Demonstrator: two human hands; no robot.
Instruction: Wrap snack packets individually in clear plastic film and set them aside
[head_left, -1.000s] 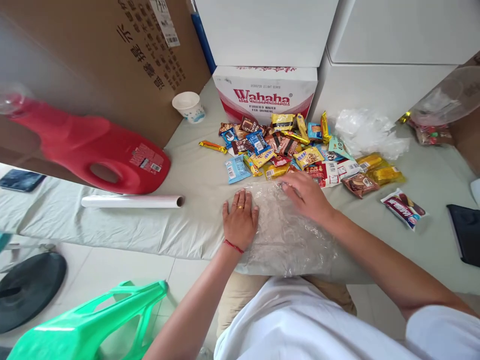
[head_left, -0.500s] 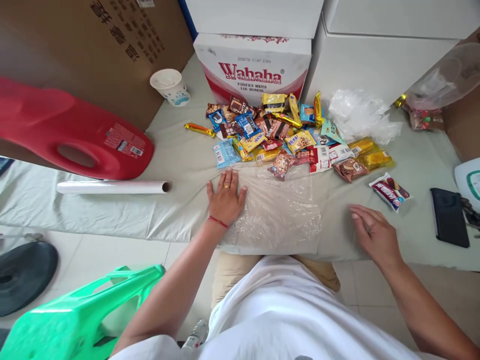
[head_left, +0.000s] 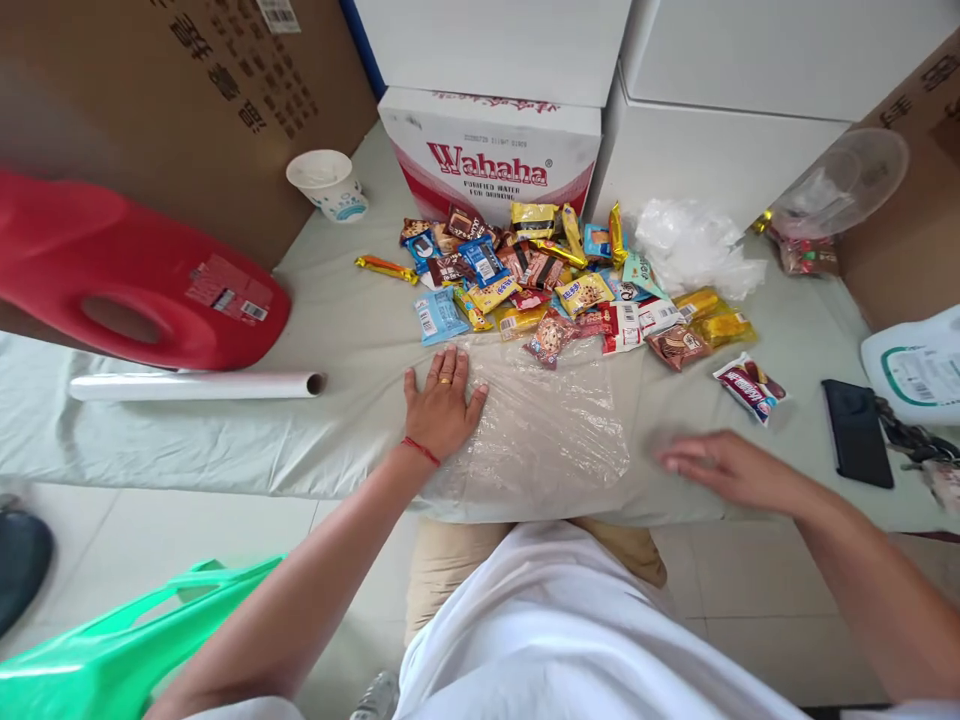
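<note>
The plastic sheet [head_left: 551,430] is thin, shiny and see-through, with lots of little wrinkles. It lies flat on the green-grey cloth [head_left: 352,440], just in front of the pile of snacks [head_left: 525,265]. The left hand [head_left: 444,405] presses down flat at the sheet's left side, fingers spread, not pinching anything. The right hand [head_left: 724,470] is a bit blurry. Its fingers are loose and hold nothing, and it is off to the right, apart from the sheet.
</note>
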